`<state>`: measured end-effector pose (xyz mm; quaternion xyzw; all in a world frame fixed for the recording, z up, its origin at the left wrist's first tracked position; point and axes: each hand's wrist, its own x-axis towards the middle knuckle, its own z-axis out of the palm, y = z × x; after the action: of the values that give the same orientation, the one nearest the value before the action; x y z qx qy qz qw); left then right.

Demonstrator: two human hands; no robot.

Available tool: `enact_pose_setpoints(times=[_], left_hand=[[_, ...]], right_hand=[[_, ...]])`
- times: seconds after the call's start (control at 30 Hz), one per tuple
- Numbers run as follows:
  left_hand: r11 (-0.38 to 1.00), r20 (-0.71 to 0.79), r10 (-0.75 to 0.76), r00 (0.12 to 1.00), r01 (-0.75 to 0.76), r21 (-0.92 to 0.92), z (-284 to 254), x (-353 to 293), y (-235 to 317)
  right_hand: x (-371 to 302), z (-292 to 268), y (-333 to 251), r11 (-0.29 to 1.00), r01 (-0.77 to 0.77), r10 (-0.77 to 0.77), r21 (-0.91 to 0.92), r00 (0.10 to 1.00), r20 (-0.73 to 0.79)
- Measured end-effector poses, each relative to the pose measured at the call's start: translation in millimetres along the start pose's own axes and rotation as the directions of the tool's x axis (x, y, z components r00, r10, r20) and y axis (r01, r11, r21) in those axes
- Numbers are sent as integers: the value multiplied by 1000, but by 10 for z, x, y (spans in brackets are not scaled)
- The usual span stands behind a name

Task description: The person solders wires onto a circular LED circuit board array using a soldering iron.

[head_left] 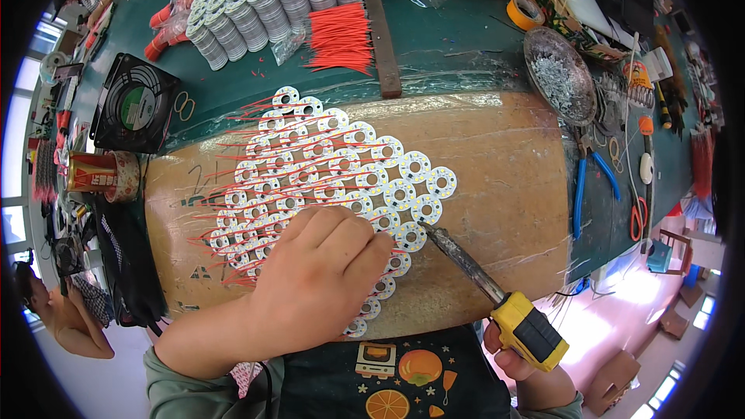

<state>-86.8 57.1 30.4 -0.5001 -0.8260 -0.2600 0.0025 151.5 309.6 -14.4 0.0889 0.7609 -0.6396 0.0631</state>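
A panel of ring-shaped white LED circuit boards [399,194] lies on the brown work board in front of me, with thin red wires running leftward from many rings. My left hand [322,264] is closed in a pinch over the lower middle of the panel. Its fingertips are hidden, so what they hold does not show; a bit of red wire appears beside them. In my right hand [508,357] is a soldering iron [531,330] with a yellow and black handle. Its tip is at a ring near the panel's right edge; whether it touches cannot be made out.
Stacked LED boards [272,8] and a bundle of red wires [340,37] stand at the back. A black fan [136,105] and a tin [105,176] are left. Right are a dish of grey scraps [559,76], blue-handled pliers [580,194] and scissors [638,219]. Another person [66,314] sits far left.
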Motion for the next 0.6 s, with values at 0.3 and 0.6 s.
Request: enact_pose_setpoints(times=[0.3,0.6], left_hand=[[1000,45,23,999,-23,8,152,58,14],[999,25,33,999,-32,-19,168,52,9]], right_hand=[[-1,-65,43,997,64,-63,-34,997,40],[127,23,-81,994,106,-105,26,993,-44]])
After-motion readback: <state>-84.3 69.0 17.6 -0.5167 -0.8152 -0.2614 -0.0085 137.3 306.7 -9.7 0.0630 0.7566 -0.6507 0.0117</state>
